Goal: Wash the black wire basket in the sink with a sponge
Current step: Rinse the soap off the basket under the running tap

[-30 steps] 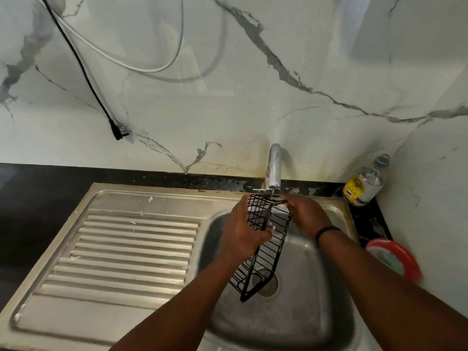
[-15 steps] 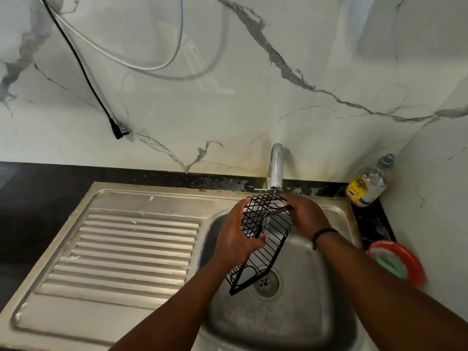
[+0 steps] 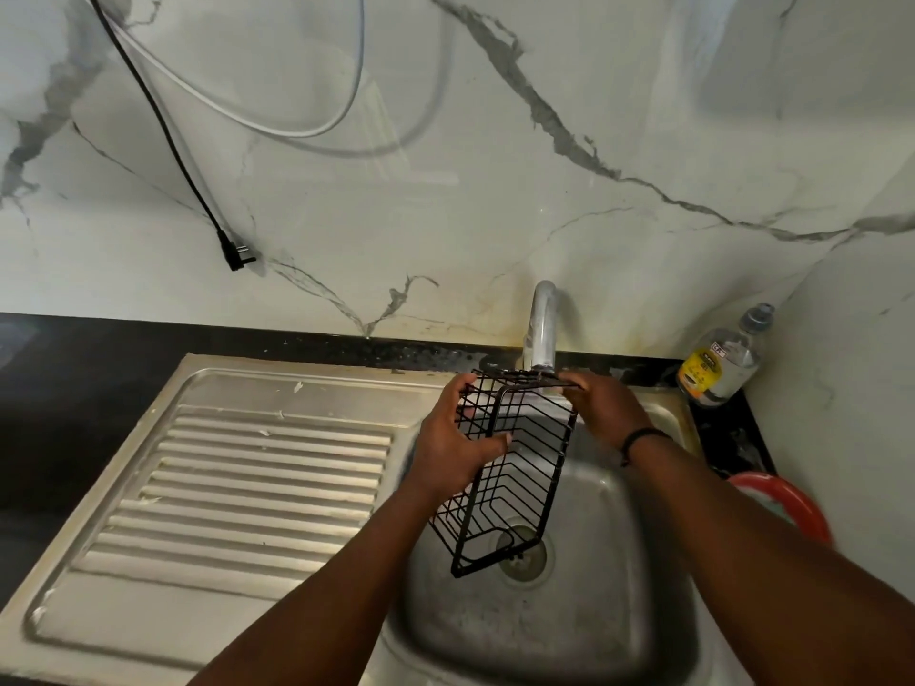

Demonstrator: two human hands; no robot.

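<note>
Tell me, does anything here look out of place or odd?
Yes. A black power plug dangles loose against the marble wall, unplugged, above the wet sink counter. White specks lie on the drainboard.

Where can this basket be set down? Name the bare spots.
The ribbed drainboard left of the sink basin is bare. The black counter behind and left of it is bare too. The right corner is crowded: a soap bottle and a red-rimmed dish. The left hand and right hand hold the wire basket under the faucet.
</note>
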